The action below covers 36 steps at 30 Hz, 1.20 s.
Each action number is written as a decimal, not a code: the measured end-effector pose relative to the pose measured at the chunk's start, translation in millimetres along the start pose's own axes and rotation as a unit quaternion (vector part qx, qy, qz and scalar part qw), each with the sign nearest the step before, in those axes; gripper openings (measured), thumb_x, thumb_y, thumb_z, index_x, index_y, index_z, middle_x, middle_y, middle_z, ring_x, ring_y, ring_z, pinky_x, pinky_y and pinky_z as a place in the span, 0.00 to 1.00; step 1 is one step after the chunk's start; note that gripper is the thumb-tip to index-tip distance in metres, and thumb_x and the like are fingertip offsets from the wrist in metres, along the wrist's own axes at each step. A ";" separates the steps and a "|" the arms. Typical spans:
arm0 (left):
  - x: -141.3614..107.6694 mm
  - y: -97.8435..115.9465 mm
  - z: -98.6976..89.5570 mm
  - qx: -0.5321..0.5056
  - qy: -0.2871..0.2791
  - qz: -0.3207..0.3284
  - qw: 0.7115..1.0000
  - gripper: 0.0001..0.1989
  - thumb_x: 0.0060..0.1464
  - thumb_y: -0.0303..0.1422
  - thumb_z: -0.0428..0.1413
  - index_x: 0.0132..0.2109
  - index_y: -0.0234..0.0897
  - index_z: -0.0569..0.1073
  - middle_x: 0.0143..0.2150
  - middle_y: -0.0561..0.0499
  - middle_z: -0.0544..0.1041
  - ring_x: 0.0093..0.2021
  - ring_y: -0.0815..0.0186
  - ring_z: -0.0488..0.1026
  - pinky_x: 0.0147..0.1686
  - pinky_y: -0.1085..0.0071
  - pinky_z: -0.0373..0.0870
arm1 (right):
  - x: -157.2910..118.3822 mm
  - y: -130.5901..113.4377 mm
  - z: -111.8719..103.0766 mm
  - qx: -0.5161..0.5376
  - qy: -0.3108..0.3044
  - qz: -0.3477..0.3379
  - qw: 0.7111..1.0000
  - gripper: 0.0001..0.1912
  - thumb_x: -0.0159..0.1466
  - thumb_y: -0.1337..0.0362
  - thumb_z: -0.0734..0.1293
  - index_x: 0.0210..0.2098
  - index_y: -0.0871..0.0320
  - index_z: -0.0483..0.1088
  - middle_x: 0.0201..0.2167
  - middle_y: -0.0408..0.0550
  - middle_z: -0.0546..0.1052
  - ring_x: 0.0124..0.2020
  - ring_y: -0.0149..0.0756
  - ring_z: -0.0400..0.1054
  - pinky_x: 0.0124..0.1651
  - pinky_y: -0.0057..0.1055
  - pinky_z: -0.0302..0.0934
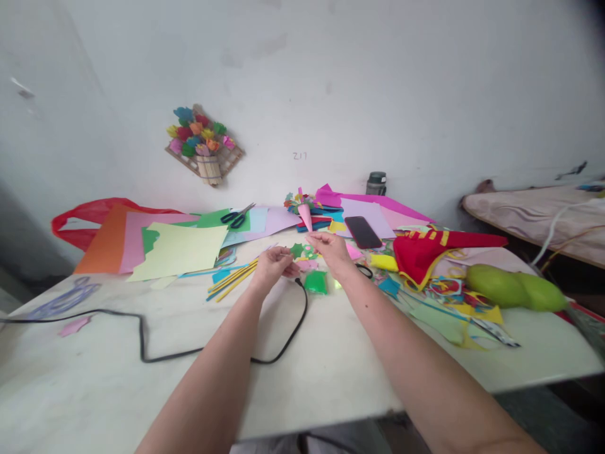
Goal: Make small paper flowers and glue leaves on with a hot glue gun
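Observation:
My right hand (331,251) pinches the lower tip of a pink paper cone (305,216). Small multicoloured paper flowers (293,200) show at the cone's wide upper end. To its left, my left hand (271,270) is held low over the table with fingers curled together; whatever they hold, if anything, is hidden. Just below those fingers lies the plug end of a black cable (299,282). Green paper cut-outs (297,250) lie between the hands, and a green packet (316,282) sits below them. Yellow and blue sticks (231,280) lie left of my left hand.
Scissors (237,217) rest on coloured paper sheets (184,249) at the back left. A phone (362,232), a dark bottle (376,183), red cloth (420,255), paper scraps (444,321) and a green fruit-like object (513,288) are on the right. A flower ornament (203,144) hangs on the wall.

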<state>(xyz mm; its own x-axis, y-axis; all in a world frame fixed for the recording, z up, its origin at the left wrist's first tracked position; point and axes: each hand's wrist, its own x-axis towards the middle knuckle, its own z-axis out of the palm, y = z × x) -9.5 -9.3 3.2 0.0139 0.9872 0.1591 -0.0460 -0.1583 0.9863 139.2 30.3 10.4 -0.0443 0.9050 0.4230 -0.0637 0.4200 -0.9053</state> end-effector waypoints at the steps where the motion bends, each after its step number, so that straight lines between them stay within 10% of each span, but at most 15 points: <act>1: 0.5 -0.3 0.5 0.010 0.010 0.008 1.000 0.17 0.37 0.39 0.60 0.31 0.33 0.64 0.20 0.48 0.75 0.19 0.64 0.72 0.19 0.72 0.68 | -0.3 -0.1 0.0 0.005 -0.003 0.019 1.000 0.14 0.48 0.58 0.66 0.32 0.60 0.72 0.25 0.44 0.71 0.21 0.26 0.60 0.27 0.27 0.58; 22: 13.6 -21.9 -7.6 0.110 0.084 0.171 0.975 0.13 0.42 0.32 0.57 0.38 0.36 0.75 0.33 0.49 0.77 0.33 0.65 0.73 0.36 0.72 0.68 | -5.1 -10.7 3.5 0.038 0.007 0.085 0.996 0.16 0.44 0.61 0.68 0.32 0.62 0.72 0.28 0.47 0.74 0.26 0.28 0.65 0.29 0.26 0.57; 36: -0.5 -4.7 -3.1 0.135 0.045 0.160 0.977 0.14 0.45 0.34 0.54 0.41 0.35 0.74 0.35 0.48 0.76 0.36 0.62 0.73 0.38 0.70 0.67 | -8.5 -8.5 3.7 0.044 -0.022 0.119 0.992 0.10 0.43 0.62 0.69 0.24 0.62 0.71 0.17 0.40 0.69 0.18 0.24 0.58 0.25 0.27 0.56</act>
<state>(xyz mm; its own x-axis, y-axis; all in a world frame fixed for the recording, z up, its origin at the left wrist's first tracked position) -12.3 -9.0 -1.6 -0.0459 0.8826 0.4678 0.2318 -0.4461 0.8644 136.4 18.8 14.7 -0.1126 0.9732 0.2003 -0.1321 0.1852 -0.9738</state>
